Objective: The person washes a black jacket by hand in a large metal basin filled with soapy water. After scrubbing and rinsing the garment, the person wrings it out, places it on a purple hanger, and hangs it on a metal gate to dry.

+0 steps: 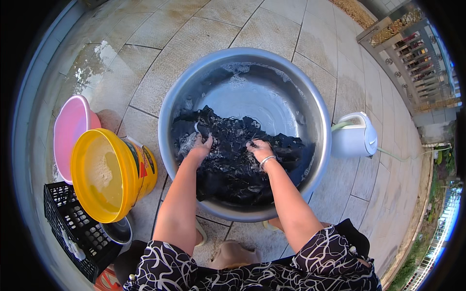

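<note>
A large round metal basin (324,98) stands before me on the paving. Dark, soaked cloth (236,171) fills its near half, partly under rippling water. My left hand (202,144) is at the left of the cloth, thumb raised, with a small pale strip (197,127) just beyond it. Over the middle right of the cloth is my right hand (260,149), its fingers bent and a silver bangle (267,160) on the wrist. Water and cloth hide some fingertips of both hands, so whether they grip the fabric is unclear.
Left of the basin stand a yellow bucket (151,174) with cloudy liquid, a pink basin (71,127) and a black plastic crate (72,225). At the right are a white electric kettle (355,140) and a thin green hose (395,156). A brown stool (235,254) is beneath me.
</note>
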The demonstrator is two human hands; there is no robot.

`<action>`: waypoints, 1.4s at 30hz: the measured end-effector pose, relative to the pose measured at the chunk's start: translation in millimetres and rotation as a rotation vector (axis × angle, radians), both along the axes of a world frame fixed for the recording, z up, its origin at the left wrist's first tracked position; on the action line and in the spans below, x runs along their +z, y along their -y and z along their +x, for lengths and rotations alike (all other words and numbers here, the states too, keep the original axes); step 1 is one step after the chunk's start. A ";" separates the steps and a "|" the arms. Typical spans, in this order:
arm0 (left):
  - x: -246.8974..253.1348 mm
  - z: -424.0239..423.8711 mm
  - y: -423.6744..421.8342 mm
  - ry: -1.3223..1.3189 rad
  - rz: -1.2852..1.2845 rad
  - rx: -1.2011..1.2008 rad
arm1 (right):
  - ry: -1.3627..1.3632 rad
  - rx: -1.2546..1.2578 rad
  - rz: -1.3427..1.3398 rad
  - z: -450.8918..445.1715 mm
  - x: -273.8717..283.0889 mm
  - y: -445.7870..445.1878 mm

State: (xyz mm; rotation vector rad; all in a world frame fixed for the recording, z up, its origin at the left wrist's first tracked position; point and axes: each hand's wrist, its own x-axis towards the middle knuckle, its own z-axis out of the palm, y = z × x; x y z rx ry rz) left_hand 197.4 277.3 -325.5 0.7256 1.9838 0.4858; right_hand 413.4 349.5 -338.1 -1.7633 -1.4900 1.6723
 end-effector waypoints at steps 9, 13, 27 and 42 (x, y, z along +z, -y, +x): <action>148.0 -52.5 -16.0 0.523 0.200 0.581 | -0.263 -0.295 0.149 16.1 187.5 -37.2; 221.5 -64.7 -16.7 0.632 0.320 0.536 | -0.543 -0.315 0.242 11.4 253.8 -59.6; 435.8 -94.6 -23.8 0.732 0.916 0.358 | -0.861 -0.255 0.614 26.3 498.0 -110.2; 248.5 -10.3 -24.9 0.636 0.283 0.490 | -0.015 -0.115 0.505 40.9 245.8 -71.5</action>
